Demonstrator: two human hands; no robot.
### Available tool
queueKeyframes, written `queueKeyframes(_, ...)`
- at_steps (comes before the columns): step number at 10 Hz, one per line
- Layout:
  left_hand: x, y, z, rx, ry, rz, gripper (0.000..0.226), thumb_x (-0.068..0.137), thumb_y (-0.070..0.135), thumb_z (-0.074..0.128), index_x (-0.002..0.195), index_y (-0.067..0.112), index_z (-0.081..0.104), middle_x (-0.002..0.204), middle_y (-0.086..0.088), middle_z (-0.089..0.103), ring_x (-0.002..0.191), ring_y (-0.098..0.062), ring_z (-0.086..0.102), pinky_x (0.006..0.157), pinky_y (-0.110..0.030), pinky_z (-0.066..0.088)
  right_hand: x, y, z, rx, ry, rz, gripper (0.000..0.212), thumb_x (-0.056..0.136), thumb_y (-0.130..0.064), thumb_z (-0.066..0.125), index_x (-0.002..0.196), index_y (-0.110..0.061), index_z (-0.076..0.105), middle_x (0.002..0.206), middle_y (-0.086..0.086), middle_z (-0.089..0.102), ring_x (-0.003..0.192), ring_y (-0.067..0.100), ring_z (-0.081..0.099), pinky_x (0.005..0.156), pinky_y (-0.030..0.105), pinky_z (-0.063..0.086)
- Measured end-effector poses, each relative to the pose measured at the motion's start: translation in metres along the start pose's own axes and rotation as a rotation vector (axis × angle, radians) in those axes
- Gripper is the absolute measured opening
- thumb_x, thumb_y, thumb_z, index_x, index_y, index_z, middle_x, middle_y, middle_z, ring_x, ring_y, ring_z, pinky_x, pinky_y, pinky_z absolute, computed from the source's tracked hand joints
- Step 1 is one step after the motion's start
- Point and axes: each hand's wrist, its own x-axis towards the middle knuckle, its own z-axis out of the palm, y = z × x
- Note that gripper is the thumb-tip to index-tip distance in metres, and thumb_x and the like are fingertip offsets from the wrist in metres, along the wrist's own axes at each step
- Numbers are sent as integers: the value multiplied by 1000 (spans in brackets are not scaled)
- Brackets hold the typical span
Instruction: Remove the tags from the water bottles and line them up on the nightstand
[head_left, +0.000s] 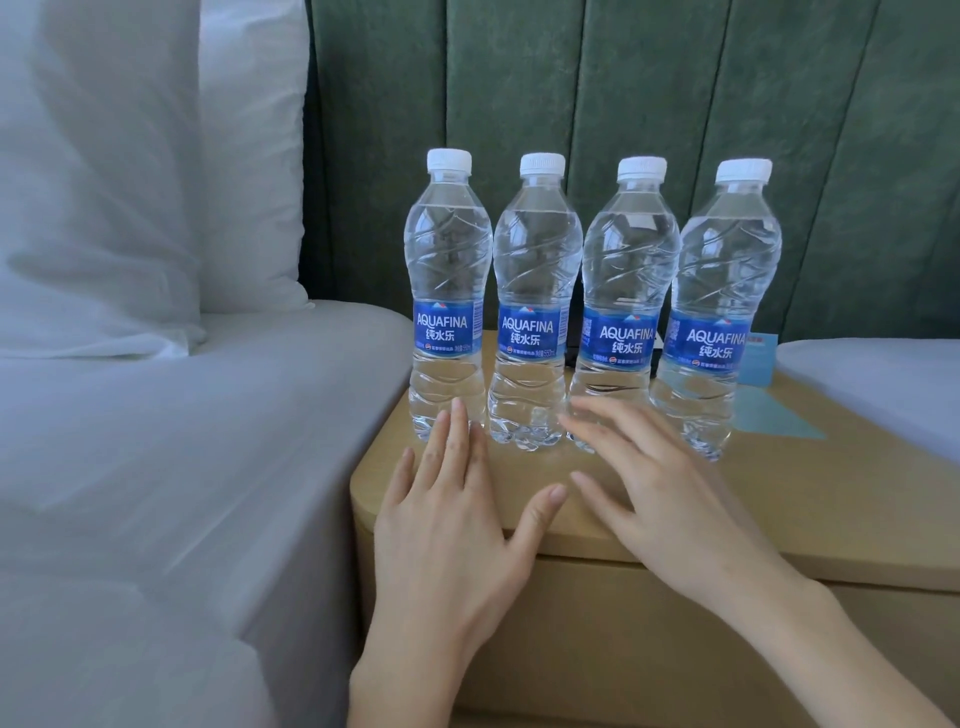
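Neatly upright, four water bottles stand in one row on the nightstand, each with a white cap and blue label. Something dark behind the third is mostly hidden, and a blue card peeks from behind the fourth. The left hand and blurred right hand hover before the bottles' bases, fingers straight and spread, gripping nothing, possibly touching the tabletop.

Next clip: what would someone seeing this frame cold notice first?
Four upright water bottles with white caps and blue labels stand in a neat row on the tan nightstand, in front of a green padded headboard. Just in front of them the left hand and the right hand are open, with straight fingers pointing at the bottle bases. White bedding fills the left side.
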Motion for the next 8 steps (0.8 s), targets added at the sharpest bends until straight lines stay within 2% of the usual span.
queueKeyframes(1,1,2,0,24,0,2,88,91,69,10,127,4,57,142,-11,44,131,-21,43,101,-43,39,0,-1,-1,0,-3,-5,45,88,-38,41,128,-21,55,133,-11,48,122,3,39,92,19,34)
queueKeyframes(2,1,1,1,19,-2,1,88,91,70,10,127,5,57,143,-11,43,132,-21,42,101,-44,39,-1,-1,-1,-4,3,-1,43,87,-35,47,127,-20,56,132,-10,49,121,4,40,90,19,36)
queueKeyframes(4,1,1,2,21,21,8,86,91,69,12,127,5,58,142,-10,44,132,-20,42,102,-44,40,0,-2,-2,-4,6,-1,44,88,-38,42,127,-21,55,132,-10,49,121,3,40,87,18,38)
queueKeyframes(5,-1,-1,1,15,15,44,83,92,69,12,130,9,55,144,-7,42,134,-19,38,108,-39,30,-6,1,-7,-32,45,7,43,89,-38,43,126,-20,56,131,-8,50,122,7,43,86,21,42)
queueKeyframes(6,-6,-2,-1,12,6,108,78,91,69,14,132,17,55,145,-2,41,136,-19,36,103,-40,23,-25,10,-15,-137,108,11,43,91,-38,41,122,-15,60,128,-1,55,125,16,44,95,28,37)
queueKeyframes(8,-24,19,1,-91,12,221,73,86,72,25,128,23,58,133,4,57,130,-18,46,102,-44,32,-71,24,-26,-267,38,123,52,95,-47,30,126,-16,58,128,3,57,128,23,44,93,34,33)
